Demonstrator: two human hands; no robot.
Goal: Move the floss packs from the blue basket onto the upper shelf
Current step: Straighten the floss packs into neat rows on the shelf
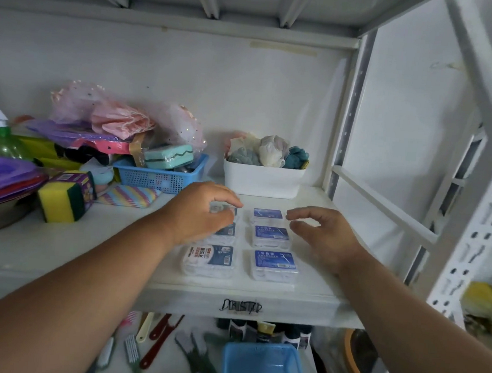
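Setting: a white metal shelving unit against a white wall, seen from the head camera.
Upper shelf: a white board at chest level, cluttered on its left side.
Floss packs: six clear packs lie flat on the shelf in two columns of three, close together; the front pair are the left front pack and right front pack, with the right middle pack and right rear pack behind.
Left hand: palm down over the left column, fingers curled around the rear left pack, touching it; the middle left pack is mostly hidden beneath.
Right hand: hovers just right of the right column, fingers loosely spread and curved, holding nothing.
Blue basket: sits on the lower shelf below; its visible interior shows no packs.
Behind the packs: a white tub of cloths, a blue mesh basket and a yellow sponge.
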